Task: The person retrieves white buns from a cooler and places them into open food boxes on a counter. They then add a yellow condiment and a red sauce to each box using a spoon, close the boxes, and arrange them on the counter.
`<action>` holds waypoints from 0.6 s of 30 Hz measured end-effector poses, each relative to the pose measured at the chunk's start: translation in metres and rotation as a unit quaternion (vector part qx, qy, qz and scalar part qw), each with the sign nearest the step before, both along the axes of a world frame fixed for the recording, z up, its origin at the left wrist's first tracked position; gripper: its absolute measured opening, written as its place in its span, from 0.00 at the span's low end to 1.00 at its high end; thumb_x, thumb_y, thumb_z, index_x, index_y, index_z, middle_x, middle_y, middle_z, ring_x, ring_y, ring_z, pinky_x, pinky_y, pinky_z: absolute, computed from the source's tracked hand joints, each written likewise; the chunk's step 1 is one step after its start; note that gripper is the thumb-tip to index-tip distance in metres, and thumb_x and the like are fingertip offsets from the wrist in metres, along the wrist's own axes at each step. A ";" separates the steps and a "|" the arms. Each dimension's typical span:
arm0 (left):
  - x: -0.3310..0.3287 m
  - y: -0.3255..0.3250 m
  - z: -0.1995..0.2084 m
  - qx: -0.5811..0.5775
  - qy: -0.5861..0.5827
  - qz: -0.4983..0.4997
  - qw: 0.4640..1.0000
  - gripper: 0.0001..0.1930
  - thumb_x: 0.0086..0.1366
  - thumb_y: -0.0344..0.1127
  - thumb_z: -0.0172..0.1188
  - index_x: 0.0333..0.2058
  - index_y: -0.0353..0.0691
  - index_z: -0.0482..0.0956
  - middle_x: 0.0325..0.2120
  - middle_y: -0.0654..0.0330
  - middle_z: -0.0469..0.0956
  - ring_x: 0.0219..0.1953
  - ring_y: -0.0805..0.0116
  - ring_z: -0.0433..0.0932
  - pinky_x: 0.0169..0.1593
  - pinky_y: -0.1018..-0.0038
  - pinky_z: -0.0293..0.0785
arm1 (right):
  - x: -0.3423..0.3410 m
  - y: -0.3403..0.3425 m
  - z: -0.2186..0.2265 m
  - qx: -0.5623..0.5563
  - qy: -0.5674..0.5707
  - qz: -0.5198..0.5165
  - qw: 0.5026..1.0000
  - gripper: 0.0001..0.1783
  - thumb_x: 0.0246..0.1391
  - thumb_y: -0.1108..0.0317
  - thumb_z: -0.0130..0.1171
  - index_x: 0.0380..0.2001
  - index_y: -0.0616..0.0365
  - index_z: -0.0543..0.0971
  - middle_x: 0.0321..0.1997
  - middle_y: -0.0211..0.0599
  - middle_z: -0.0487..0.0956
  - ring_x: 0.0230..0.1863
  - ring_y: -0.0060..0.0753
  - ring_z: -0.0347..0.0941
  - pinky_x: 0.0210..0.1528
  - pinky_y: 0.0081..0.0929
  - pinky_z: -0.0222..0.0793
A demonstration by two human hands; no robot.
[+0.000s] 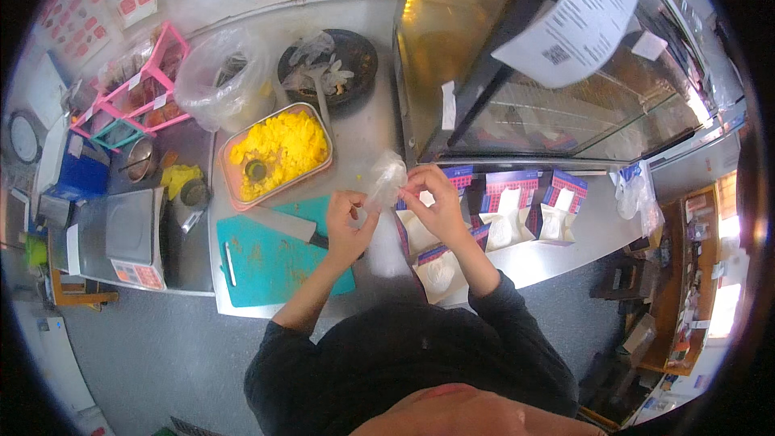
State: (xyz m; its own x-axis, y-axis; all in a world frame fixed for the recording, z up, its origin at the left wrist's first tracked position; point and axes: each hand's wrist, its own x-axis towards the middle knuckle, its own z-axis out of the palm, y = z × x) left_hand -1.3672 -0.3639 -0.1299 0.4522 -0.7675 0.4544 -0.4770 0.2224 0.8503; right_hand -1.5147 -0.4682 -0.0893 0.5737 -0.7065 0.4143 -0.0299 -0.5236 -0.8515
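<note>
Over the steel counter, my left hand (350,224) and my right hand (436,203) both pinch a thin clear plastic bag (386,181), one at each side of it. Its contents, if any, cannot be made out. Below it lies more whitish clear plastic (387,250). A knife (284,224) rests on a teal cutting board (266,262) beside my left hand, its dark handle partly behind that hand. Several open printed boxes (510,206) with white lining stand to the right, some partly covered by my right arm.
A tray (231,186) of yellow crumbly food with a small round cup in it stands left of centre. Behind are a dark pan (355,85) and a bag-lined container (222,97). A glass display case (517,105) borders the far right; a scale (133,230) sits left.
</note>
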 end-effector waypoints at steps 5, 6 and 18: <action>-0.043 0.008 0.010 0.002 0.213 -0.089 0.973 0.08 0.54 0.24 0.59 0.32 0.40 0.70 0.29 0.65 0.71 0.32 0.77 0.70 0.32 0.79 0.68 | -0.017 0.020 -0.005 0.229 -0.131 0.003 0.965 0.10 0.46 0.70 0.64 0.28 0.61 0.73 0.36 0.35 0.74 0.34 0.20 0.69 0.33 0.18 0.68; -0.051 0.009 0.011 0.022 0.218 -0.106 0.970 0.07 0.55 0.24 0.58 0.32 0.40 0.70 0.29 0.66 0.71 0.33 0.78 0.70 0.33 0.79 0.68 | -0.024 0.021 -0.005 0.271 -0.106 0.012 0.957 0.10 0.46 0.71 0.63 0.27 0.60 0.71 0.34 0.32 0.73 0.33 0.18 0.69 0.33 0.17 0.67; -0.164 -0.032 0.010 -0.053 0.100 0.076 0.991 0.09 0.53 0.29 0.62 0.28 0.41 0.68 0.17 0.68 0.66 0.18 0.82 0.62 0.21 0.83 0.58 | -0.155 -0.008 -0.007 -0.078 -0.009 -0.195 0.978 0.09 0.39 0.79 0.59 0.25 0.63 0.70 0.21 0.34 0.66 0.22 0.29 0.62 0.27 0.23 0.61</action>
